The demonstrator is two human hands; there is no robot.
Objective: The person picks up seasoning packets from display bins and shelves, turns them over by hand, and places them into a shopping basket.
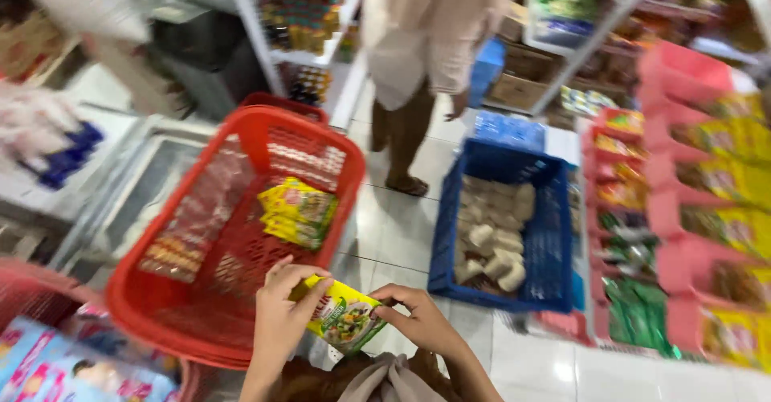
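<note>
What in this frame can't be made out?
- Head view: the yellow packet is partly covered by the left hand and right hand.
- Blue crate: the pale contents are blurred.
- Pink racks: motion blur smears the goods.
- Standing person: cut off by the top edge.

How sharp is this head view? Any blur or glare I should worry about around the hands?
Head view: the left hand, right hand and the yellow packet they hold are fairly sharp; the red basket is slightly soft; the top left corner and the pink shelves are smeared by motion blur; mild glare on the floor tiles; lighting is bright and even.
</note>
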